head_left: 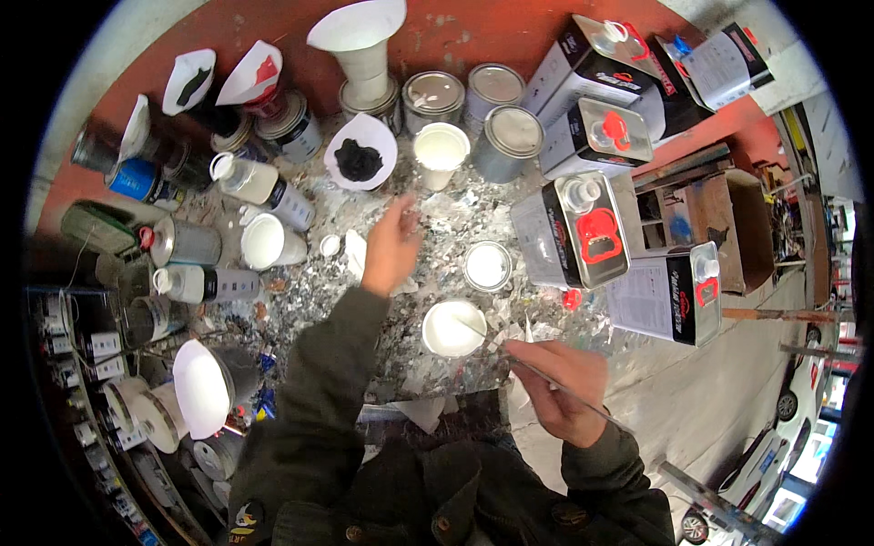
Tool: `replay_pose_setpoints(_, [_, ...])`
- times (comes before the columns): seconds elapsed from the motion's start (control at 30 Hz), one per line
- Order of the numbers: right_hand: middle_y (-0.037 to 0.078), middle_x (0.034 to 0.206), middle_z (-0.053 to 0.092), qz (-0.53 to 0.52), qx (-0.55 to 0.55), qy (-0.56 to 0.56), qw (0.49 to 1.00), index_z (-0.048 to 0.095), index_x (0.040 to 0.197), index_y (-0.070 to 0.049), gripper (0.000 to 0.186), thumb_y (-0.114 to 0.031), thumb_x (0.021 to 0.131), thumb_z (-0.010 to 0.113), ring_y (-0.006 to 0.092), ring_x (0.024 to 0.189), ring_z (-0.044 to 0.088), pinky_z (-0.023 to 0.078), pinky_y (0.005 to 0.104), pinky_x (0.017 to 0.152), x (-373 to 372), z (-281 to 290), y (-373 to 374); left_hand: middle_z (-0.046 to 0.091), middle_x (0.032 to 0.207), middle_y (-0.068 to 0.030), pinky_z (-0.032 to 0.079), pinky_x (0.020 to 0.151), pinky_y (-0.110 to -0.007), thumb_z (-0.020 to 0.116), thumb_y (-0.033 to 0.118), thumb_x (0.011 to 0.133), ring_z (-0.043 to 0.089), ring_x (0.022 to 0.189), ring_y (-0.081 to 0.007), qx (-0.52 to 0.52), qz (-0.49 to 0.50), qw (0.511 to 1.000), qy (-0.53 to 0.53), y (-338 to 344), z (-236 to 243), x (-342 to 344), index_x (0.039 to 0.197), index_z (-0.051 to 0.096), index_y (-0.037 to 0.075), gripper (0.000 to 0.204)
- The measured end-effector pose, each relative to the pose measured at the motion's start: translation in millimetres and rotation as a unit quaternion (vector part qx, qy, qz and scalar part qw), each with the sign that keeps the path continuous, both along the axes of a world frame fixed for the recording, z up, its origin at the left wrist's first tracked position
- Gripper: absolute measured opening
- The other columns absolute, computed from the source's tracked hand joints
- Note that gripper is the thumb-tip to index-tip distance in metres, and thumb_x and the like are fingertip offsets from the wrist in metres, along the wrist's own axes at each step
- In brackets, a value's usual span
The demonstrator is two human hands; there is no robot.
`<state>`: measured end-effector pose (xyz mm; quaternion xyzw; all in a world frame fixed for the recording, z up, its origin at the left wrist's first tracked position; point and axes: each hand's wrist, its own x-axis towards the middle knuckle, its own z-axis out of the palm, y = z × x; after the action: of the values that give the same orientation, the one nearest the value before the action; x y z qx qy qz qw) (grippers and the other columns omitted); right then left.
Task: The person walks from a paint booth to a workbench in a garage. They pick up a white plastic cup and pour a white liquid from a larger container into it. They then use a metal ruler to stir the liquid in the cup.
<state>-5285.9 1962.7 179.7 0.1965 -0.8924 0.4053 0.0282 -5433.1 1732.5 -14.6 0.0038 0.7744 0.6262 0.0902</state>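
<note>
My right hand is closed around a thin metal stirring stick. The stick's far end dips into a cup of white paint near the bench's front edge. Above the bench my left hand is slightly blurred, its fingers partly stretched out and nothing visible in them. Just beyond it stands a cup of cream-white liquid, apart from the fingers. A small round can with white contents sits between the two cups. Left of the cream cup is a paper with a black clump.
Paint-crusted bench carries everything. Metal solvent cans with red caps line its right side; closed paint tins stand at the back. On the left are white bottles, a white cup and a paper-lined can.
</note>
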Motion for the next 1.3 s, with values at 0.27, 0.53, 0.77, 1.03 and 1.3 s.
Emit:
replay_pose_setpoints(0.27, [0.013, 0.079, 0.065, -0.025, -0.019, -0.03, 0.999, 0.068, 0.119, -0.01, 0.034, 0.002, 0.088, 0.068, 0.0254, 0.061, 0.061, 0.047, 0.0354, 0.054, 10.0, -39.0, -16.5, 0.061, 0.133, -0.0181, 0.048, 0.102, -0.04, 0.077, -0.007, 0.071, 0.059, 0.125, -0.0339, -0.058, 0.001, 0.998, 0.005, 19.8, 7.4, 153.6, 0.139, 0.051, 0.005, 0.074])
replay_pose_setpoints(0.53, [0.013, 0.088, 0.07, -0.098, -0.078, 0.005, 0.992, 0.07, 0.117, -0.002, 0.026, 0.0, 0.092, 0.066, 0.0186, 0.069, 0.064, 0.05, 0.031, 0.064, 25.3, -30.6, -22.4, 0.066, 0.121, -0.0158, 0.051, 0.094, -0.042, 0.083, -0.002, 0.066, 0.063, 0.113, -0.0351, 0.02, 0.046, 0.995, 0.084, 47.8, -23.1, 154.5, 0.128, 0.058, 0.005, 0.067])
replay_pose_setpoints(0.77, [0.011, 0.098, 0.073, -0.12, -0.028, 0.074, 0.99, 0.07, 0.115, -0.001, 0.024, -0.002, 0.09, 0.069, 0.0167, 0.08, 0.066, 0.052, 0.0298, 0.069, 42.0, -29.1, -30.2, 0.06, 0.127, -0.0182, 0.044, 0.103, -0.048, 0.088, 0.012, 0.067, 0.054, 0.124, -0.0379, 0.062, 0.021, 0.993, 0.1, 58.0, -69.7, 155.3, 0.132, 0.055, 0.005, 0.073])
replay_pose_setpoints(1.03, [0.009, 0.098, 0.07, -0.076, -0.045, -0.01, 0.996, 0.069, 0.115, 0.001, 0.025, -0.001, 0.09, 0.069, 0.0113, 0.082, 0.06, 0.049, 0.027, 0.073, 79.2, -10.8, -38.5, 0.058, 0.128, -0.0163, 0.046, 0.101, -0.044, 0.09, 0.009, 0.061, 0.054, 0.123, -0.0373, 0.102, 0.001, 0.989, 0.108, 34.4, -5.6, 203.5, 0.13, 0.053, 0.008, 0.078])
replay_pose_setpoints(1.3, [0.01, 0.096, 0.072, 0.044, 0.009, 0.027, 0.999, 0.07, 0.117, -0.002, 0.026, -0.004, 0.091, 0.07, 0.0109, 0.082, 0.062, 0.049, 0.0277, 0.072, 82.6, 30.2, -61.9, 0.063, 0.117, -0.0126, 0.05, 0.094, -0.041, 0.09, 0.007, 0.061, 0.062, 0.112, -0.0323, 0.136, 0.023, 0.987, 0.088, -2.4, 35.1, 228.6, 0.127, 0.052, 0.006, 0.076])
